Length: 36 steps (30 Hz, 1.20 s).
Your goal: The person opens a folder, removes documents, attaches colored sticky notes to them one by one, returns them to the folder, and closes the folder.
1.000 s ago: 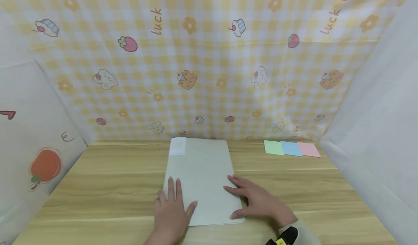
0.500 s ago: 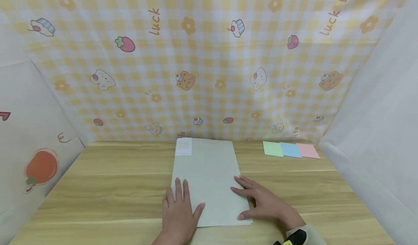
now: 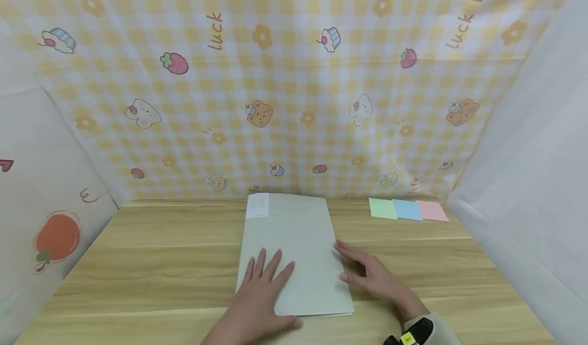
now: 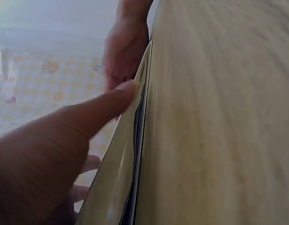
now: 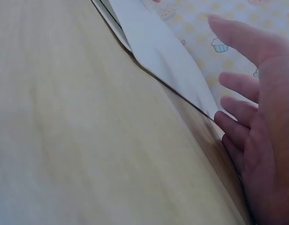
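A pale grey-green paper folder (image 3: 298, 243) lies closed on the table, a white label (image 3: 258, 205) in its far left corner. My left hand (image 3: 259, 301) rests over its near left part with fingers spread and the thumb out past the near edge. In the left wrist view, that edge of the folder (image 4: 117, 164) gapes slightly, showing dark layers inside. My right hand (image 3: 374, 278) is at the right edge, index fingertip and thumb tip right by the border. The right wrist view has its fingers (image 5: 236, 129) loosely bent beside the folder's corner (image 5: 182, 75).
Green (image 3: 383, 208), blue (image 3: 407, 210) and pink (image 3: 432, 211) paper squares lie side by side at the back right of the wooden table (image 3: 161, 263). A yellow checked cloth (image 3: 294, 79) hangs behind. White cloth hangs along both sides.
The folder has shifted right along the table with both hands. My left hand has since turned and spread its fingers, its thumb moving nearer me. My right fingers have drawn back to the edge.
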Available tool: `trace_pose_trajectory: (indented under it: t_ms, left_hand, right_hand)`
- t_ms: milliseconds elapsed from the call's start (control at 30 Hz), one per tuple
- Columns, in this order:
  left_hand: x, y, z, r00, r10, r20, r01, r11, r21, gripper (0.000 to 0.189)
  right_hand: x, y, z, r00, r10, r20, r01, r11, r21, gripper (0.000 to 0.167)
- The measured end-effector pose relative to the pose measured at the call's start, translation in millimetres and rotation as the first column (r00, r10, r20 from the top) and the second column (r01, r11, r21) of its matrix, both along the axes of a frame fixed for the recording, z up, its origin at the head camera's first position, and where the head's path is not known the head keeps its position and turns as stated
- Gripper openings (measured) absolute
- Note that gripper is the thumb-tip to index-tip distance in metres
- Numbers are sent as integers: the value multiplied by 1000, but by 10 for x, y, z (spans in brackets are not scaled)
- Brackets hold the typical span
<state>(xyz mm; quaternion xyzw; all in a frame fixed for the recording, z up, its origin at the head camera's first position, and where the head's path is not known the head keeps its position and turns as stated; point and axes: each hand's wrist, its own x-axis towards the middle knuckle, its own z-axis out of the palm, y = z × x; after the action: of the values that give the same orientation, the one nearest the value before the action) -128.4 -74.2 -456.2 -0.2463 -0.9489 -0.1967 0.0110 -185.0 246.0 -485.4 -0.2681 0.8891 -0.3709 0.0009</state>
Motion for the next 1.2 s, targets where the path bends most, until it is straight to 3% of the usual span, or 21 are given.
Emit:
trace_pose_trajectory:
  t_ms: [200, 367, 467, 600, 767, 900, 1067, 1200]
  left_hand:
    - [3, -4, -4, 999, -34, 5, 34, 999, -37, 96]
    - [13, -18, -12, 998, -50, 29, 52, 997, -63, 95]
    - [22, -32, -27, 998, -54, 44, 57, 996, -69, 94]
    - [29, -51, -42, 997, -59, 48, 61, 997, -52, 90]
    - [36, -87, -56, 998, -62, 14, 62, 998, 33, 82]
    - [46, -128, -78, 998, -60, 30, 55, 987, 149, 76]
    - [44, -168, -106, 998, -65, -26, 70, 965, 254, 73]
    - [37, -197, -134, 993, -63, -103, 93, 945, 313, 70]
  right_hand:
    - [-23, 3, -7, 997, -72, 35, 74, 996, -44, 55]
    - [-54, -21, -14, 981, -178, 73, 186, 974, -126, 51]
    - [-64, -38, -20, 971, -232, 61, 238, 962, -131, 50]
    - [-71, -59, -29, 968, -247, 46, 251, 960, -127, 47]
    - [-64, -84, -47, 980, -199, -20, 196, 975, -100, 48]
    - [-26, -107, -76, 983, -79, -167, 89, 994, 55, 62]
    - [23, -130, -114, 958, 68, -280, 12, 962, 273, 73]
    - [42, -123, -101, 957, 80, -279, 18, 942, 334, 74]
